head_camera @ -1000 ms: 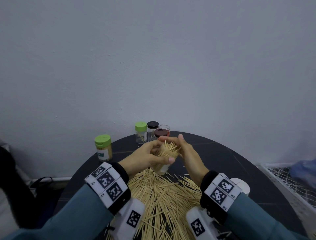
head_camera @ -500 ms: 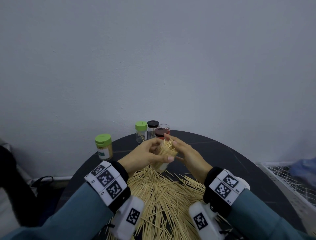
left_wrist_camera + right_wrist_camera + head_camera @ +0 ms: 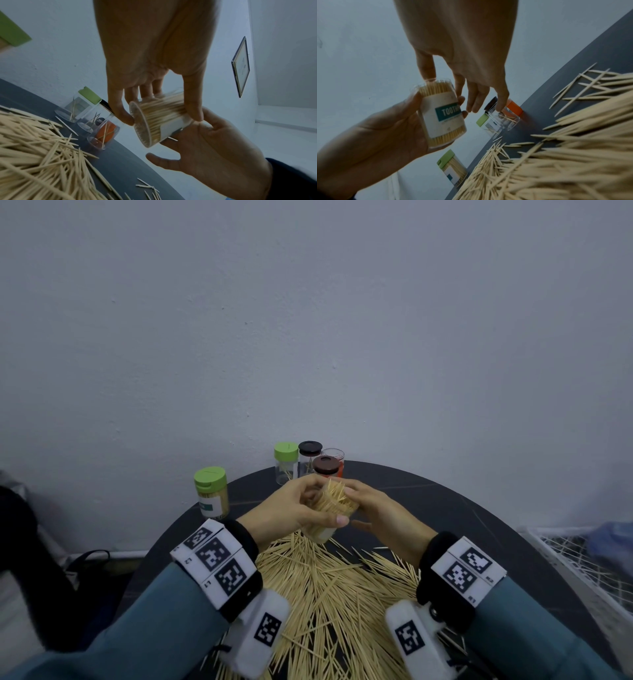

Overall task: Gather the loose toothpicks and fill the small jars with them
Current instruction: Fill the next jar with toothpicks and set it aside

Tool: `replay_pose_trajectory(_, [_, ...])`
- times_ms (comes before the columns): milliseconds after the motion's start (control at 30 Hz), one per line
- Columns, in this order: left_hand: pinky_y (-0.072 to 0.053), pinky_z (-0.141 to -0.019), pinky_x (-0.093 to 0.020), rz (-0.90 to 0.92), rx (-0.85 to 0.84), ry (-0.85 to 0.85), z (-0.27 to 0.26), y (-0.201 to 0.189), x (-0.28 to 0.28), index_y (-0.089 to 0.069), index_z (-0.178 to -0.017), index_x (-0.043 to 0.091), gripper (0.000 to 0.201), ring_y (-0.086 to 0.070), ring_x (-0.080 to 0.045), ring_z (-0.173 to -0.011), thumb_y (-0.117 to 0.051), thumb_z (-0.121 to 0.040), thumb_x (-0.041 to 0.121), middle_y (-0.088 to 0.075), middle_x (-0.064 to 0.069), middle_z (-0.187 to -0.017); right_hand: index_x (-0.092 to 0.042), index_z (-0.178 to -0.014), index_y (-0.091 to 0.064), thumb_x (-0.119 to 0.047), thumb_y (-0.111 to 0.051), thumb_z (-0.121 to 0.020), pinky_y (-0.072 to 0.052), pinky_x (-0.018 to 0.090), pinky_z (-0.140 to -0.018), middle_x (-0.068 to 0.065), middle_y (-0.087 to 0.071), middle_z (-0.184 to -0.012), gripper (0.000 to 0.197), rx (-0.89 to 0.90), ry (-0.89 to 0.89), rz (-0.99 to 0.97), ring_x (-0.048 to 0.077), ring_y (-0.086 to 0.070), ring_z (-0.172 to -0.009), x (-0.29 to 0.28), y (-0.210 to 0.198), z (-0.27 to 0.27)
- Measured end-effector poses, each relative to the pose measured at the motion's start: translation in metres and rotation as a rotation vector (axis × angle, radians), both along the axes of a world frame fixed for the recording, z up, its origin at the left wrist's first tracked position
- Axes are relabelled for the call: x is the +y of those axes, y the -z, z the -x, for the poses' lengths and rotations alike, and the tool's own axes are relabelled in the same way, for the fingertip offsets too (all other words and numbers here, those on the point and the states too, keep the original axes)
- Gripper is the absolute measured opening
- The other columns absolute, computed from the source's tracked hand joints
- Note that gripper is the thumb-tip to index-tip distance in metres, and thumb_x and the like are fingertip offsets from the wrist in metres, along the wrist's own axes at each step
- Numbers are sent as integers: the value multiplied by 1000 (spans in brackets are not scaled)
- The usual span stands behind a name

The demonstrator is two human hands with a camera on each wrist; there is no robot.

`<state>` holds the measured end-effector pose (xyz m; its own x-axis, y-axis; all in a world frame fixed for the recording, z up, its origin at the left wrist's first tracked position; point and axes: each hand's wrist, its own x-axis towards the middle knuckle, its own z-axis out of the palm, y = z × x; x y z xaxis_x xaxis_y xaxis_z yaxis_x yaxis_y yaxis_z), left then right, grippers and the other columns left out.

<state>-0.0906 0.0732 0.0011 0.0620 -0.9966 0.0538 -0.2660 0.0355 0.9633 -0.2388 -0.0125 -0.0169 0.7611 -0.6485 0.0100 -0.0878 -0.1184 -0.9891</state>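
Observation:
My left hand [image 3: 294, 508] grips a clear labelled jar [image 3: 323, 532] packed with toothpicks, tilted above the black round table [image 3: 462, 525]. Toothpick tips [image 3: 334, 496] fan out of its mouth. My right hand [image 3: 376, 511] is at the mouth with its fingers straight. In the right wrist view its thumb tip touches the rim of the jar [image 3: 443, 116]. In the left wrist view the jar [image 3: 159, 121] sits between thumb and fingers of the left hand [image 3: 154, 54], with the palm of the right hand [image 3: 214, 155] beside it. A big pile of loose toothpicks [image 3: 335, 594] lies below.
A full green-lidded jar [image 3: 210, 491] stands at the table's left edge. At the back stand a green-lidded jar [image 3: 286, 462], a black-lidded jar [image 3: 310, 455] and a brown-lidded jar [image 3: 327, 465], each holding a few sticks. A white wire basket [image 3: 565, 559] sits off the table to the right.
My right hand's fingers have come down from above the toothpick bundle to the side of the jar's mouth. The left hand keeps hold of the jar, now a little lower.

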Motion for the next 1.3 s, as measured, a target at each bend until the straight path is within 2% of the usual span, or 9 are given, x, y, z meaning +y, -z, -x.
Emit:
replay_pose_trajectory(167, [-51,-82,-23,-11,-32,27,2,4,-1,-56,-107,23,44,-64,-10,-96,-76,-70,11,-67,-1,-102,-36,-112,-58,-48,-52,-82,-29,50,-111,-1,-61,-121,33,16,9,47,19,-51,-121,2,0,-1])
replay_pose_trajectory(333, [-51,-80,-22,-23,-32,19,0,4,-3,-57,-106,23,39,-64,-10,-93,-76,-73,11,-67,1,-100,-34,-110,-59,-27,-37,-99,-31,49,-110,1,-60,-123,26,22,58,84,19,-51,-120,0,2,-1])
replay_pose_trajectory(500, [-50,-82,-21,-33,-53,35,2,3,0,-57,-106,22,40,-64,-9,-94,-76,-72,14,-67,1,-101,-32,-120,-56,-36,-33,-99,-31,48,-110,-3,-60,-123,31,30,65,91,16,-53,-118,1,0,-1])
replay_pose_trajectory(633, [-50,-91,-31,-28,-47,3,2,2,1,-57,-111,20,49,-63,-17,-102,-78,-66,21,-66,-5,-109,-37,-109,-57,-22,-36,-99,-30,48,-110,2,-59,-125,28,64,58,95,20,-49,-121,0,1,-1])
replay_pose_trajectory(733, [-49,-95,-35,-40,-49,-4,0,2,1,-57,-111,20,54,-62,-19,-105,-79,-61,25,-66,-5,-110,-35,-117,-55,-30,-32,-100,-30,47,-111,-2,-56,-128,29,50,59,94,17,-48,-123,0,-1,1])
replay_pose_trajectory(867, [-50,-88,-28,-37,-59,16,2,3,0,-57,-107,22,42,-63,-15,-99,-77,-71,14,-67,-1,-104,-30,-122,-54,-37,-37,-98,-31,45,-110,-1,-58,-125,30,60,54,84,17,-50,-120,0,-2,0])
replay_pose_trajectory(1067, [-50,-92,-33,-22,-36,-25,-1,3,1,-57,-107,24,55,-62,-18,-104,-78,-56,29,-66,-6,-110,-29,-120,-53,-35,-35,-99,-29,42,-110,-2,-58,-125,29,112,32,69,15,-47,-124,-1,-2,3])
replay_pose_trajectory(1200, [-50,-89,-30,-27,-44,-19,0,3,1,-57,-107,24,56,-62,-17,-104,-83,-58,29,-65,-5,-110,-27,-124,-52,-40,-37,-97,-32,36,-105,-2,-56,-127,33,99,29,78,14,-47,-123,0,-4,2])
replay_pose_trajectory(1300, [-50,-83,-24,-26,-64,-23,1,3,1,-57,-107,24,48,-62,-13,-100,-81,-65,19,-65,-3,-108,-19,-127,-51,-31,-42,-97,-35,30,-104,3,-57,-126,33,93,11,109,16,-49,-120,2,-3,-1])
